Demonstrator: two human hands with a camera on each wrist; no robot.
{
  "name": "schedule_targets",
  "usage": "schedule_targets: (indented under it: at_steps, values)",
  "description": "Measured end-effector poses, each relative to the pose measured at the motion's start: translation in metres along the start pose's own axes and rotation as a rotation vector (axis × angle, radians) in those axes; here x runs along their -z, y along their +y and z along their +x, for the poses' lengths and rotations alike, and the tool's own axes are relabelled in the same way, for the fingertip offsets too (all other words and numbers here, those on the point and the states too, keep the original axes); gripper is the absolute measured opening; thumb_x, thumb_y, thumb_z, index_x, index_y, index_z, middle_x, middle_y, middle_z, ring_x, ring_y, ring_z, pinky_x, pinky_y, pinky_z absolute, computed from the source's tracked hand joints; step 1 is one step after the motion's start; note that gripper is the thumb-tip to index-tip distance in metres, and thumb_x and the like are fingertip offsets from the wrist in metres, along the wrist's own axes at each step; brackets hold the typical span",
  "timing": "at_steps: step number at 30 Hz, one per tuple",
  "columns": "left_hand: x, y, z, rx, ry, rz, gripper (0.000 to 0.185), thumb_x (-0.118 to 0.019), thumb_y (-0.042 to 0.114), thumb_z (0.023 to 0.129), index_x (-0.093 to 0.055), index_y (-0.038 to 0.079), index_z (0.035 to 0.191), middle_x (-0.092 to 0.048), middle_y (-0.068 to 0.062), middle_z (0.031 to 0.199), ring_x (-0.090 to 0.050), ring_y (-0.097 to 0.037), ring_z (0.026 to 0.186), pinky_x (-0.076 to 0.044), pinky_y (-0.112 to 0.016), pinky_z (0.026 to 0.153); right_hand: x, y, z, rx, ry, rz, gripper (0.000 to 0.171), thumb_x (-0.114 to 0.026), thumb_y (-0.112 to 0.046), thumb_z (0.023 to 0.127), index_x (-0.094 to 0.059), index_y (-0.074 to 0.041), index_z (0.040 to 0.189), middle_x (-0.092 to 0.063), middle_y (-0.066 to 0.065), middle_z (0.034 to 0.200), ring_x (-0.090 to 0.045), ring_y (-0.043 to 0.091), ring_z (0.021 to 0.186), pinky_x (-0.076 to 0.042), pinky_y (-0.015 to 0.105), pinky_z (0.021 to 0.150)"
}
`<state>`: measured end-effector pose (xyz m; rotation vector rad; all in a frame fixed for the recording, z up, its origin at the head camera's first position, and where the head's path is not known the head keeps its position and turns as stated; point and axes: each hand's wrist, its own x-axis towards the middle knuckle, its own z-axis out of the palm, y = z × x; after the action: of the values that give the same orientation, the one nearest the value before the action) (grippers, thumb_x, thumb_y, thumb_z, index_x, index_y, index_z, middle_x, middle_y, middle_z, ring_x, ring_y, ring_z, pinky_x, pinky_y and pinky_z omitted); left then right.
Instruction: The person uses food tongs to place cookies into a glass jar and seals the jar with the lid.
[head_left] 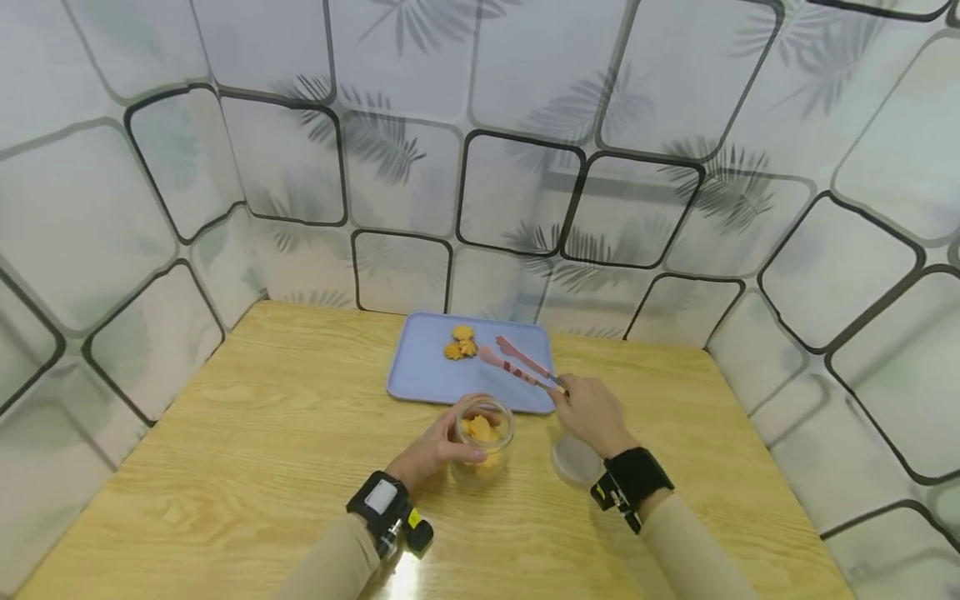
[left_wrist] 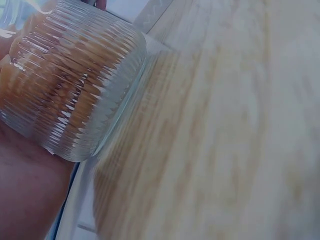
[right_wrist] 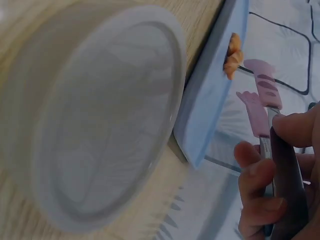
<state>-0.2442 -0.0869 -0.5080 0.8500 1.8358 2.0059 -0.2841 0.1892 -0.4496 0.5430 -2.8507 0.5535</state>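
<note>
My left hand (head_left: 435, 450) grips a clear glass jar (left_wrist: 117, 47) by its side, its open mouth turned up. Golden-yellow cookies (head_left: 480, 429) fill part of the jar, and its ribbed wall shows in the left wrist view. In my right hand (head_left: 594, 414) are metal tongs (right_wrist: 285, 165) with pink paw-shaped tips, the two arms spread apart and nothing between them. The tips reach over a light blue tray (head_left: 423, 379), just right of a small cluster of ruffled golden cookies (head_left: 461, 343) lying on it.
A round whitish lid (head_left: 576, 460) lies on the wooden table (head_left: 247, 433), below my right hand and right of the jar; it looms large in the right wrist view. Patterned fabric walls (head_left: 405, 183) stand along the table's back and sides.
</note>
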Motion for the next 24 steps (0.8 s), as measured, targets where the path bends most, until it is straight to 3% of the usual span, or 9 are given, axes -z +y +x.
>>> schedule_targets:
  at_steps: [6,11,15,17,24]
  values:
    - [-0.001,-0.002,0.004,-0.007,-0.030,-0.019,0.076,-0.072,0.015,0.087,-0.035,0.011,0.154,-0.050,-0.026,0.140,-0.053,-0.017,0.122,-0.046,-0.028,0.101,-0.011,-0.002,0.022,-0.074,-0.077,0.001,0.024,-0.062,-0.028,0.100,-0.070,-0.005,0.098,-0.054,0.003,0.064,-0.046,0.017,0.054,-0.032,0.030,0.051]
    - [0.001,-0.002,0.005,-0.041,-0.006,-0.001,0.078,-0.074,0.020,0.085,-0.037,0.013,0.154,-0.051,-0.028,0.139,-0.049,-0.018,0.127,-0.041,-0.027,0.104,-0.022,-0.011,0.040,-0.095,-0.092,-0.021,0.028,-0.061,-0.031,0.101,-0.069,-0.003,0.097,-0.063,0.008,0.073,-0.054,0.019,0.060,-0.041,0.033,0.055]
    - [0.000,-0.002,0.004,-0.046,-0.018,-0.025,0.079,-0.073,0.020,0.086,-0.035,0.009,0.155,-0.049,-0.030,0.139,-0.047,-0.024,0.129,-0.048,-0.027,0.097,-0.030,-0.014,0.047,-0.148,-0.123,-0.015,0.029,-0.062,-0.030,0.099,-0.069,-0.002,0.100,-0.066,0.010,0.078,-0.057,0.020,0.064,-0.044,0.035,0.057]
    - [-0.001,-0.002,0.003,-0.038,-0.016,-0.034,0.078,-0.073,0.020,0.087,-0.036,0.008,0.155,-0.048,-0.030,0.140,-0.046,-0.026,0.130,-0.048,-0.027,0.096,-0.033,-0.014,0.048,-0.167,-0.132,-0.005,0.027,-0.062,-0.030,0.099,-0.068,-0.003,0.095,-0.063,0.008,0.075,-0.055,0.021,0.062,-0.043,0.035,0.055]
    - [0.001,-0.001,-0.001,-0.011,0.002,-0.035,0.076,-0.073,0.020,0.088,-0.038,0.011,0.154,-0.049,-0.028,0.140,-0.045,-0.026,0.131,-0.047,-0.027,0.098,-0.043,-0.010,0.044,-0.103,-0.063,0.012,0.024,-0.062,-0.023,0.099,-0.069,-0.008,0.082,-0.067,0.008,0.075,-0.059,0.021,0.066,-0.044,0.035,0.058]
